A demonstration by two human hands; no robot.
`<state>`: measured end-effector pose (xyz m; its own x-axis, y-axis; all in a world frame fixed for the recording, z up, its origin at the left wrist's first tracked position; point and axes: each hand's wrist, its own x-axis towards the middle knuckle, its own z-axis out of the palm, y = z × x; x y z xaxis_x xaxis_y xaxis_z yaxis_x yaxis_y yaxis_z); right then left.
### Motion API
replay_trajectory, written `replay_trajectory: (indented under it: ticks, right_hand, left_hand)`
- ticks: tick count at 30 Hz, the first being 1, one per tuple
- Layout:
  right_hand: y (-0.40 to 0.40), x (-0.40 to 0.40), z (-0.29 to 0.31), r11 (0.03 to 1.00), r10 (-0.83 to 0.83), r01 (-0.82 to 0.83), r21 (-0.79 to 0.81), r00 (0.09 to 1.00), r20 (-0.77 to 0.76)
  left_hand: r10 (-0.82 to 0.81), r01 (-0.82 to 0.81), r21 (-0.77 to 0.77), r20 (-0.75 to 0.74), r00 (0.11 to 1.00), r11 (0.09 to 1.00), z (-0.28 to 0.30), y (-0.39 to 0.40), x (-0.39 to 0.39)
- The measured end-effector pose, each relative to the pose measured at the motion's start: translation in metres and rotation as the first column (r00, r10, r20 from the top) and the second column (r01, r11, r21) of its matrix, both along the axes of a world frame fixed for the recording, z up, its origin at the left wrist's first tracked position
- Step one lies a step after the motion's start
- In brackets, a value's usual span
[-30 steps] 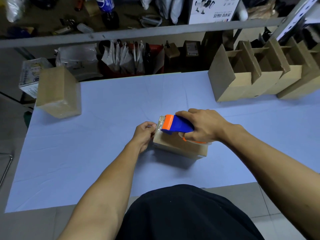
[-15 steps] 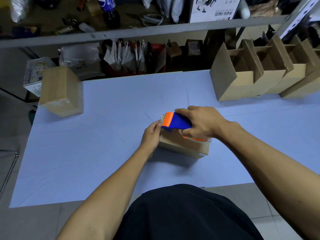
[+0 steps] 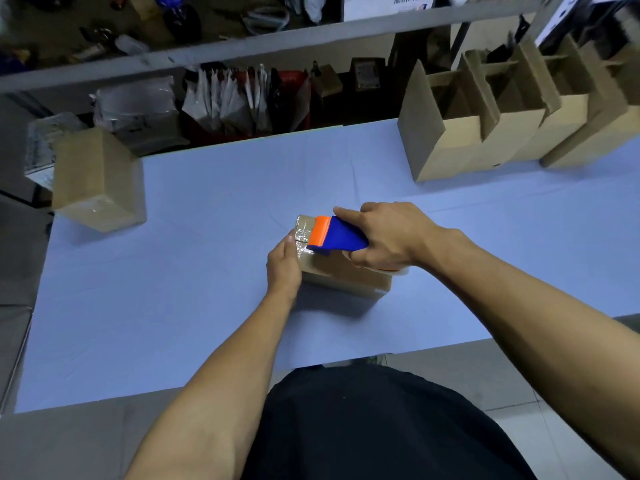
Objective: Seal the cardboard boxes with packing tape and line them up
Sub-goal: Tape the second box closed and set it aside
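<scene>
One tape dispenser (image 3: pixel 337 235) gripped in right hand (image 3: pixel 391 237); left hand (image 3: pixel 284 268) flat against one box (image 3: pixel 346 277).

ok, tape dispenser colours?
Blue body with an orange front end, on the tape dispenser; seen in the head view.

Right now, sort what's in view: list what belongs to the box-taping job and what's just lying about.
Part of the job:
- tape dispenser, gripped by the right hand
- box being taped, steadied by the left hand
- sealed box, far left
- open boxes, far right

Just lying about:
- white packets behind the table
- shelf clutter, blurred
</scene>
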<state>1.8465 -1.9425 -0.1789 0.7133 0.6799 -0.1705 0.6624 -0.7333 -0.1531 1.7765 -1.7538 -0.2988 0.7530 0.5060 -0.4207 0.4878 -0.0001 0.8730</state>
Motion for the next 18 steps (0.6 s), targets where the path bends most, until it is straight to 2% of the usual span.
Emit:
replay_trajectory:
  ticks: [8,18]
  right_hand:
    - [-0.066,-0.013,-0.004,0.998,-0.035,0.036,0.051,0.999,-0.022]
    - [-0.107,-0.03,-0.03,0.99,-0.082,0.092,0.105,0.992,-0.097]
  left_hand:
    - [0.108,-0.108,-0.06,-0.011,0.994,0.992,-0.001,-0.002,0.003]
    - [0.034,-0.034,0.003,-0.01,0.999,0.999,0.007,-0.009,-0.002]
